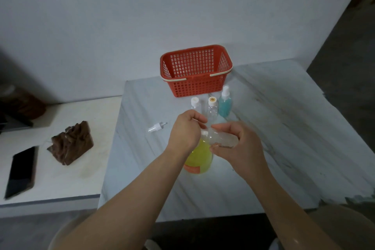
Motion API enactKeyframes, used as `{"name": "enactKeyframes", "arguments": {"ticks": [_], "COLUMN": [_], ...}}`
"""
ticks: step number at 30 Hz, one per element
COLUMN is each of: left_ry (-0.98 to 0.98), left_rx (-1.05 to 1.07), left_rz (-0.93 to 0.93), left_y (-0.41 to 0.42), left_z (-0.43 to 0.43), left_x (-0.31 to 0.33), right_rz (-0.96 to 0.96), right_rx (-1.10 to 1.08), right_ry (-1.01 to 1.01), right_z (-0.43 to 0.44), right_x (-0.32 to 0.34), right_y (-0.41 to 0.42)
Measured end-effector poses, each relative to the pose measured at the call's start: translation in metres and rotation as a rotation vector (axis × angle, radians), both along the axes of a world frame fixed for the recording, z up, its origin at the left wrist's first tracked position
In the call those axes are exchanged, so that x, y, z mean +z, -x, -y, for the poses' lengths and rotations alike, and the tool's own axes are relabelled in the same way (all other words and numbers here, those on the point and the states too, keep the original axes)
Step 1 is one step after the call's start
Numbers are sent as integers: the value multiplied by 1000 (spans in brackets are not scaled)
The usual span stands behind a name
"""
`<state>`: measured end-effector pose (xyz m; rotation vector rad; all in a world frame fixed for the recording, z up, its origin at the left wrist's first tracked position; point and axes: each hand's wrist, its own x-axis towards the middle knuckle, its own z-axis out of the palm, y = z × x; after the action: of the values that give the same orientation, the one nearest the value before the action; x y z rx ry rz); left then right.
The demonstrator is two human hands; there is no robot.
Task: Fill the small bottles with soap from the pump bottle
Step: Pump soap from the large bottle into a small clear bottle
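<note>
While the left hand [186, 131] curls over the head of the pump bottle [199, 160], which stands with its yellow soap near the middle of the desk [284, 132], the right hand [241, 146] grips an uncapped small bottle [224, 139], tipped on its side just above, its mouth turned to the spout. The step in hand looks like the filling of this bottle. Mouth and spout meet, but its wall looks clear and I cannot tell whether any soap is in it yet. The next move likely calls for the mouth to sit squarely under the spout, held steady, and for a slow press on the pump head, since the opening is narrow and soap could run down the outside. By count there are 4 small bottles: the 1 in the hand, 2 clear ones that look empty, the white-capped bottle [194, 103] and the orange-topped bottle [212, 107], and 1 spray bottle [225, 105] holding blue liquid. These 3 stand in a row toward the far edge, just in front of 1 red basket [195, 71]. There is 1 pump bottle, and 1 loose spray top [157, 127] lies on the desk left of the hands. On a lower side table [71, 184] to the left sit 1 dark phone [21, 170] and 1 brown lump [71, 146] that I cannot identify.
</note>
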<state>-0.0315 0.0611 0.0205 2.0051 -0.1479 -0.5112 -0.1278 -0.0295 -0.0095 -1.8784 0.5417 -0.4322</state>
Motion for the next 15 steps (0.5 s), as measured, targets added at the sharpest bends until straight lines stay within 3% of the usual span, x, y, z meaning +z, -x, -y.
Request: {"name": "enactKeyframes", "arguments": {"ticks": [15], "left_ry": [8], "left_rx": [0], "left_rz": [-28], "left_y": [1], "left_z": [-1], "left_x": [11], "right_rz": [36], "right_rx": [-17], "right_ry": [-10], "right_z": [-4], "right_x": [8], "right_y": [5]}}
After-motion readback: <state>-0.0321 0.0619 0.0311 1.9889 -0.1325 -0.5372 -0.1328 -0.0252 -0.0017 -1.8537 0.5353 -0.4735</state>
